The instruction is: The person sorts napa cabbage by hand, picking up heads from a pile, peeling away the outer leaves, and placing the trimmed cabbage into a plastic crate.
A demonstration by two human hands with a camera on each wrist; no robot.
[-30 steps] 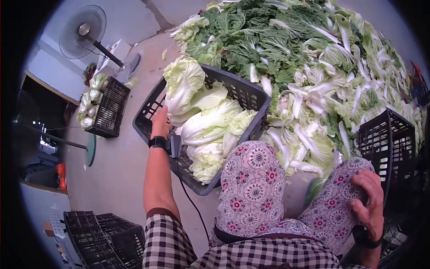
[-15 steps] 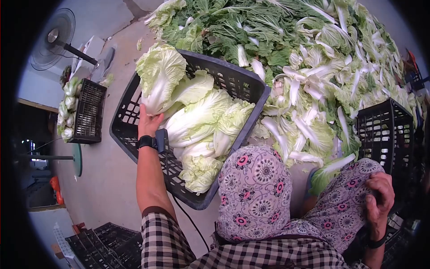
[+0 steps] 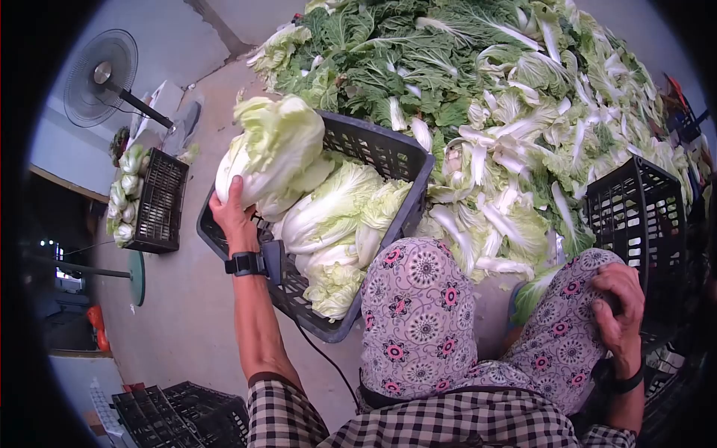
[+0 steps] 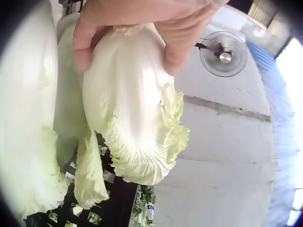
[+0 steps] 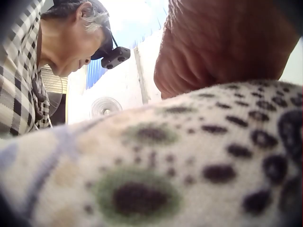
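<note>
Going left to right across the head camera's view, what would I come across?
Small black crate of vegetables → left hand gripping a cabbage → patterned left knee → right hand.

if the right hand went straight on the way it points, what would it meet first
The right hand would likely first meet the pink-grey floral cloth knee it rests on, then perhaps the black plastic crate; depth is unclear.

What appears to be a produce-packing workroom is being seen — loose napa cabbage leaves (image 3: 504, 138) are being kept heaped on a plain floor (image 3: 168, 306), whole heads (image 3: 328, 205) are being held in a plastic crate (image 3: 330, 331) — with more crates (image 3: 155, 201) around.
</note>
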